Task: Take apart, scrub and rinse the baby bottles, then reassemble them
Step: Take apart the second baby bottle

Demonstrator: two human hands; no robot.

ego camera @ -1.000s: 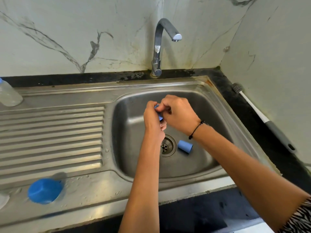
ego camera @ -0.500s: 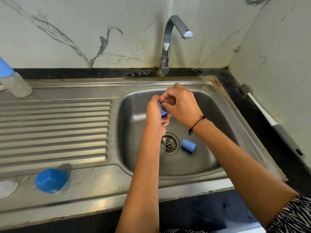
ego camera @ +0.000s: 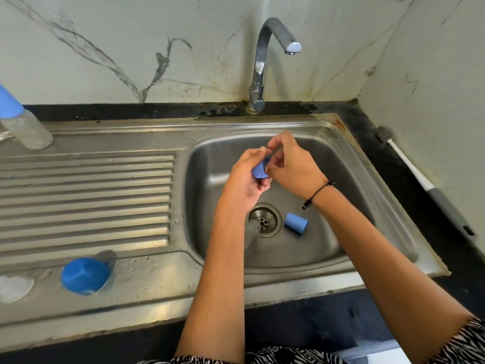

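**Hands working a small blue bottle part over the sink basin**

Left hand (ego camera: 246,179) curled around a small blue bottle ring (ego camera: 260,169), held above the basin of the steel sink (ego camera: 349,158), just behind the drain (ego camera: 263,219). Right hand (ego camera: 291,164) meeting it from the right, fingers bent, fingertips pinching at the top edge of the same ring; exactly what is gripped there too small to tell. Thin black cord bracelet (ego camera: 316,194) around the right wrist.

Second blue piece, a short tube-shaped cap (ego camera: 296,224), lying on its side on the basin floor, just right of the drain and apart from both hands.

Left of the drain, on the ribbed drainboard side: round blue cap (ego camera: 85,275) resting mouth-down near the front edge, with a clear, pale piece (ego camera: 14,288) beside it at the picture's left border, too blurred to name. Further back, near the rear rim, clear baby bottle (ego camera: 29,130) leaning, blue top (ego camera: 9,103) on it, partly cut off by the frame.

Behind the drain, chrome tap (ego camera: 262,61) rising from the rear rim, spout turned right, no water running. Right of the drain, on the dark counter (ego camera: 409,179) along the marble wall, bottle brush (ego camera: 409,166) lying with white shaft, grey handle and bristle head pointing toward the back corner.
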